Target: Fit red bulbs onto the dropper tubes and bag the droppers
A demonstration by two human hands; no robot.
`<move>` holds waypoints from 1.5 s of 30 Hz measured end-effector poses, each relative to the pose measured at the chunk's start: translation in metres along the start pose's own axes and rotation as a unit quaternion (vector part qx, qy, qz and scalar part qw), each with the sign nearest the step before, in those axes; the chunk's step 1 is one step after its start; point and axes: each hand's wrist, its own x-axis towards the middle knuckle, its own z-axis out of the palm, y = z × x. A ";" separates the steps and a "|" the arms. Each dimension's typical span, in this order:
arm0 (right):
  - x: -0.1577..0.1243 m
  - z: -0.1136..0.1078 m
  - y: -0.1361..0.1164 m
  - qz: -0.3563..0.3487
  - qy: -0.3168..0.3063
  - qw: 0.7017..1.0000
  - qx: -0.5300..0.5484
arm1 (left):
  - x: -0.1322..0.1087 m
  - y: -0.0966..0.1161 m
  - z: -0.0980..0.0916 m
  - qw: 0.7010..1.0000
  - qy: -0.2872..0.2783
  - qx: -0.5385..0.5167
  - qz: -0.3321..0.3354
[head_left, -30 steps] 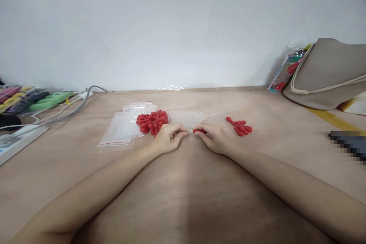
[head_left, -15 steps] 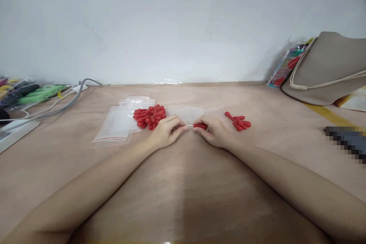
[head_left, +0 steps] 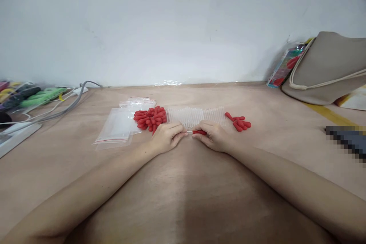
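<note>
My left hand (head_left: 170, 136) is closed in a pinch on a thin clear dropper tube (head_left: 189, 132), whose end shows between the two hands. Facing it, my right hand (head_left: 213, 135) pinches a red rubber dropper bulb (head_left: 199, 132). Tube and bulb are in line; whether they touch is too small to tell. Just beyond the hands lies a row of clear tubes (head_left: 197, 115), side by side. A heap of red bulbs (head_left: 150, 116) sits beside my left hand, and several red bulbs (head_left: 241, 123) lie to the right of the row.
Clear zip bags (head_left: 113, 126) lie left of the heap. Farther left are a grey cable (head_left: 68, 108), a white power strip (head_left: 20, 137) and bagged coloured things (head_left: 42, 95). A grey-beige bag (head_left: 323, 68) and a blister pack (head_left: 286, 66) stand at right, near a blurred dark object (head_left: 345, 141).
Both hands have come slightly nearer to me, away from the tube row, with the tube and the red bulb still in them.
</note>
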 end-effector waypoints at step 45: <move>0.014 -0.009 0.000 0.090 0.038 0.994 0.048 | 0.007 0.006 0.005 0.997 0.057 -0.012 -0.056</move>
